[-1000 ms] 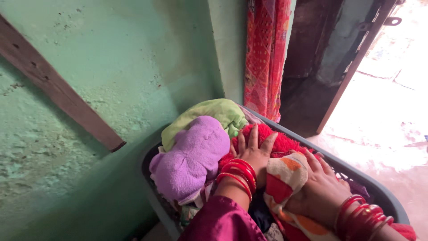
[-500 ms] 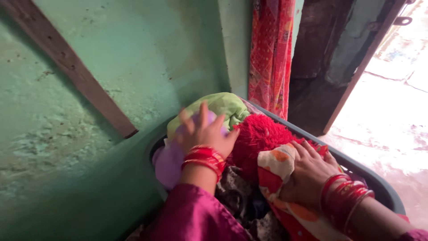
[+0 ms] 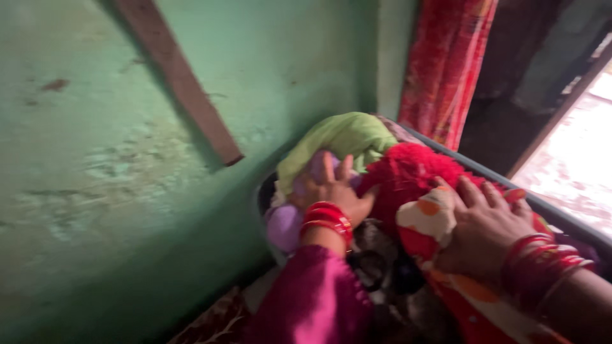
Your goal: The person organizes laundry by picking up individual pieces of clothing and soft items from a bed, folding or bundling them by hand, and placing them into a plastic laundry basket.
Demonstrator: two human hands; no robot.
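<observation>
A grey laundry basket (image 3: 561,220) stands against a green wall, piled with clothes. My left hand (image 3: 331,191), red bangles at the wrist, presses on a purple fuzzy garment (image 3: 284,223) below a light green cloth (image 3: 344,137). My right hand (image 3: 478,226), also in red bangles, lies flat on a white, red and orange patterned cloth (image 3: 427,220). A fluffy red garment (image 3: 405,175) sits between the two hands. Dark clothes (image 3: 382,274) lie lower in the basket. The picture is blurred by motion.
The rough green wall (image 3: 95,159) carries a slanted wooden plank (image 3: 182,83). A red patterned curtain (image 3: 449,64) hangs at the back beside a dark door frame (image 3: 554,108). Bright floor (image 3: 577,165) shows through the doorway on the right.
My left hand moved from the red fluffy garment to the purple one and now presses it down. My right hand stays on the patterned cloth. The view has swung left.
</observation>
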